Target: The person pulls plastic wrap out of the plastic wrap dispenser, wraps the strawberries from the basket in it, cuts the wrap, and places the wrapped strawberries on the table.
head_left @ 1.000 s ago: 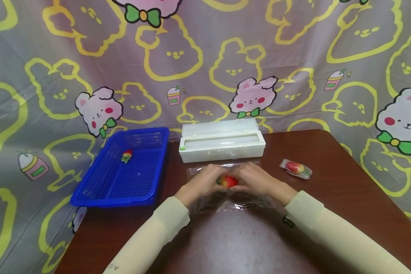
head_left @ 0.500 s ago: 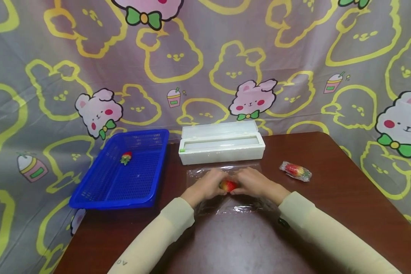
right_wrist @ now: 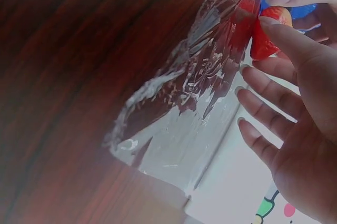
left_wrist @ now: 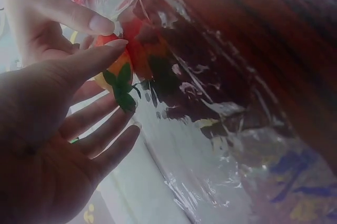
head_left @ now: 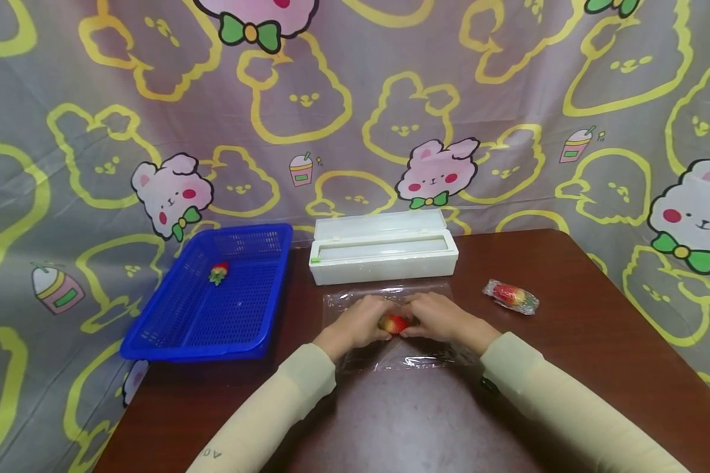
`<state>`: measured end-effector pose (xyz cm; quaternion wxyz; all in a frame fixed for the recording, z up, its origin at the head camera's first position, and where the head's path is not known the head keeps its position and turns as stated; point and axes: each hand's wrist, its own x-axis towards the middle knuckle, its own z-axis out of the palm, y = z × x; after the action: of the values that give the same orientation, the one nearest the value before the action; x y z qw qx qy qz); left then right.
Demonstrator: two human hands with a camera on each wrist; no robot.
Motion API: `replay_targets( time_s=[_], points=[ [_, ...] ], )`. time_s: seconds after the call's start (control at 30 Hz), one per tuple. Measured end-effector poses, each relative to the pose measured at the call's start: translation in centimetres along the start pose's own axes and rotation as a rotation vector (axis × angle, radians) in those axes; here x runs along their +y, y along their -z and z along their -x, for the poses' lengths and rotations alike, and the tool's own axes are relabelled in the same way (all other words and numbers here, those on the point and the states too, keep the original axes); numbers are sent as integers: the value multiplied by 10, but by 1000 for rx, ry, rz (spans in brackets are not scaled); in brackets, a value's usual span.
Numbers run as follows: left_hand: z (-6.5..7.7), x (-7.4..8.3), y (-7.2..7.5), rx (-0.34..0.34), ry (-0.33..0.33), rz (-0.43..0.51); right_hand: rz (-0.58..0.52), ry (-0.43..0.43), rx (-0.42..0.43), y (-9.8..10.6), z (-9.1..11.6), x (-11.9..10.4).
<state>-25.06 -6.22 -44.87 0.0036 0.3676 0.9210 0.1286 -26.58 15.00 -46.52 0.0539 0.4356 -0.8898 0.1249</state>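
A red strawberry (head_left: 395,324) with a paler yellowish end lies between both hands, over a sheet of clear plastic film (head_left: 384,360). The left hand (head_left: 363,320) holds it at the leafy end, thumb on the near side. In the left wrist view the green leaves (left_wrist: 124,87) stick out below that thumb. From the other side the right hand (head_left: 434,316) pinches the strawberry near its red tip, its other fingers spread loosely, as the right wrist view shows. The film (right_wrist: 158,145) spreads shiny and wrinkled on the table, and the strawberry mirrors in it.
Behind the film stands a white film dispenser box (head_left: 384,268) with its lid raised. A blue basket (head_left: 278,289) at the left holds another strawberry (head_left: 219,272). On the right lies a film-wrapped strawberry (head_left: 511,296). A patterned curtain (head_left: 355,105) hangs behind the brown table (head_left: 603,341).
Both hands have come slightly nearer to the person with the strawberry between them, and their thumbs have shifted a little on it. The basket, box and wrapped strawberry stay in place.
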Motion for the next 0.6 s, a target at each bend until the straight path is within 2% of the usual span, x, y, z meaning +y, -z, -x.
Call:
replay_targets(
  time_s=[0.2,0.37,0.47,0.6],
  points=[
    [14,-1,11,15,54,4,13,-37,-17,8,8,-3],
    [42,1,29,71,105,-19,87,-76,-16,26,30,-3],
    [65,2,35,76,88,-48,123,-76,-19,37,47,-3],
    [94,2,36,28,31,-81,117,-79,-47,45,72,-5]
  ],
)
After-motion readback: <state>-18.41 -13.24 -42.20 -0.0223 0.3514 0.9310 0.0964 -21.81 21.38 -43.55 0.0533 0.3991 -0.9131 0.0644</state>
